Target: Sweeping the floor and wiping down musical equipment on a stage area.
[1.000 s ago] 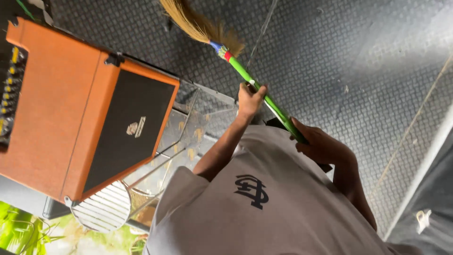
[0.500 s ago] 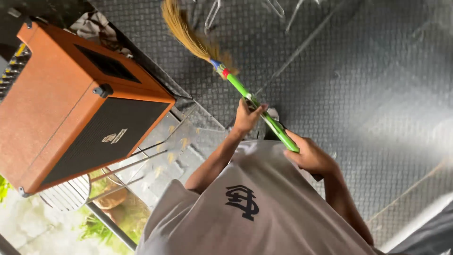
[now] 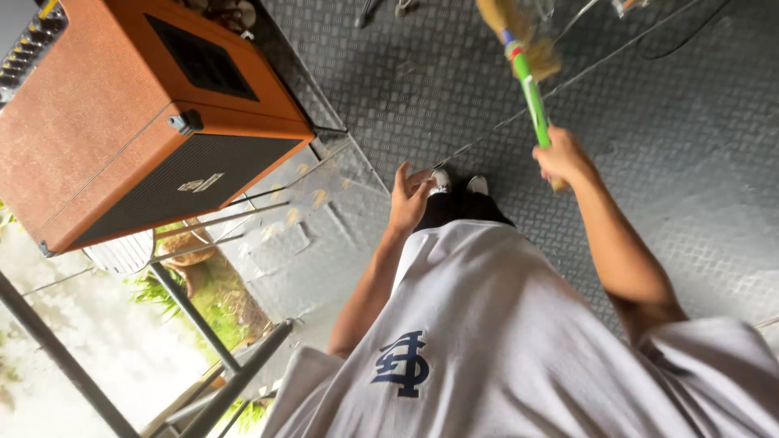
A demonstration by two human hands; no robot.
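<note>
— Broom, where is it?
— Over the metal floor, straw head away from the person; the right hand has its fingers wrapped round the green handle.
— And the left hand?
— Fingers loosely spread, holding nothing, near the orange amplifier.

The right hand is raised out in front of the body with its fingers curled tight in a fist, knuckles up, the bare forearm running back and down to a white short sleeve at the near right. The left hand hangs nearer the torso, empty, fingers loosely spread and bent, wrist slightly cocked, its forearm slanting back to the near left
</note>
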